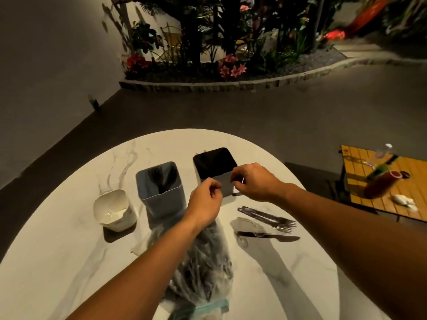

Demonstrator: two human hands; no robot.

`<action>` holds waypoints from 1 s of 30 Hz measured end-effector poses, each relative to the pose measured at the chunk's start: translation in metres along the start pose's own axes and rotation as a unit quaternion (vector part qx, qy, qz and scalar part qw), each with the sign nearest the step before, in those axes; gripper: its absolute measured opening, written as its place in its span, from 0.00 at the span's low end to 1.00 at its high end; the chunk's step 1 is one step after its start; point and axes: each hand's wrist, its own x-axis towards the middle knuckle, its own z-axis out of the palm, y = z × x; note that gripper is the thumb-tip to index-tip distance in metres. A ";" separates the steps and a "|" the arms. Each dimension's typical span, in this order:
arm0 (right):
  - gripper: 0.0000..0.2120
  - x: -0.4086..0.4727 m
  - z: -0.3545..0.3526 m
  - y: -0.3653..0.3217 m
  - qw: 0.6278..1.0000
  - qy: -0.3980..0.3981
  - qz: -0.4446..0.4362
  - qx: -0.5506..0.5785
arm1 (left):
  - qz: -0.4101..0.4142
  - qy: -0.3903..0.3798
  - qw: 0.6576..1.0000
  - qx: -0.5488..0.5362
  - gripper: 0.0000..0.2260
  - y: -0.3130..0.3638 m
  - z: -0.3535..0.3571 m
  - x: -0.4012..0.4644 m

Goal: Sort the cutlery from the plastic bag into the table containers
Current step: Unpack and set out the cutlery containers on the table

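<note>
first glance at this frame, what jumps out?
Both hands, left hand and right hand, meet mid-table, fingers pinching something thin at the front of the black bin. A grey bin already holding dark cutlery stands to its left, then a white cup. The bag lies below the hands, loose forks to the right.

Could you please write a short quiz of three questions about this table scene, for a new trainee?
1. True or false: the grey container already holds dark cutlery.
2. Which lies nearest the loose forks on the table? A) the knife B) the white container C) the plastic bag
3. Fill in: both hands, left and right, are at the near rim of the ____ container.

Key: 1 true; 2 A; 3 black.
</note>
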 end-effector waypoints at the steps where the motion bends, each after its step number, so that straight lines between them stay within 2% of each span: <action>1: 0.07 -0.003 0.000 0.009 1.000 -0.006 0.009 0.000 | 0.001 -0.009 1.000 0.009 0.07 0.002 0.008 0.001; 6: 0.08 -0.025 0.003 0.064 0.996 -0.052 0.065 -0.012 | 0.003 -0.056 0.997 0.043 0.05 0.004 0.057 0.005; 15: 0.10 -0.057 0.023 0.153 0.970 -0.160 0.180 -0.016 | 0.011 -0.126 0.979 0.160 0.09 -0.015 0.116 0.013; 18: 0.11 -0.064 0.034 0.167 0.966 -0.175 0.192 -0.014 | 0.015 -0.123 0.968 0.217 0.10 -0.023 0.124 0.016; 24: 0.12 -0.059 0.052 0.180 0.967 -0.176 0.186 0.008 | 0.063 -0.115 0.941 0.313 0.20 -0.035 0.135 0.030; 30: 0.16 -0.049 0.065 0.178 0.974 -0.158 0.160 -0.010 | 0.099 -0.137 0.911 0.377 0.20 -0.042 0.150 0.047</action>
